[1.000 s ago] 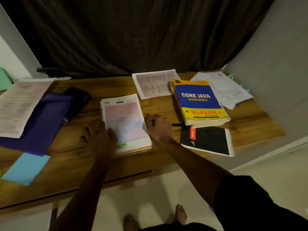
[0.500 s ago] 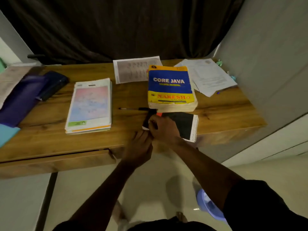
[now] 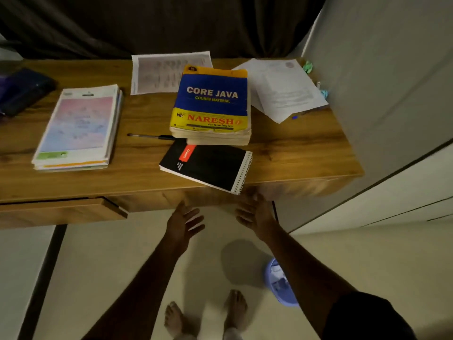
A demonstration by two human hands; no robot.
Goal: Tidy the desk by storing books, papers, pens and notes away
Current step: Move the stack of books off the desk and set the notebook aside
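On the wooden desk point(image 3: 294, 155) lie a thick blue and yellow Core Java book point(image 3: 212, 104), a black spiral notebook point(image 3: 210, 165) overhanging the front edge, a black pen point(image 3: 149, 136), a stack of pink-covered booklets point(image 3: 78, 128) and loose papers point(image 3: 282, 89) point(image 3: 159, 72). My left hand point(image 3: 185, 222) and my right hand point(image 3: 255, 209) hover below the desk's front edge, fingers spread, holding nothing. The right hand is just under the notebook's spiral corner, near the drawer front.
A drawer point(image 3: 61, 212) at the left stands slightly pulled out. A dark pouch point(image 3: 22, 92) lies at the far left. A white cabinet point(image 3: 392, 119) borders the desk on the right. A pale blue bin point(image 3: 279, 283) stands on the floor by my bare feet.
Both hands left the desktop, passed the black notebook and dropped below the front edge with fingers spread. The camera view shifted right and back; the booklet stack stays where it was set.
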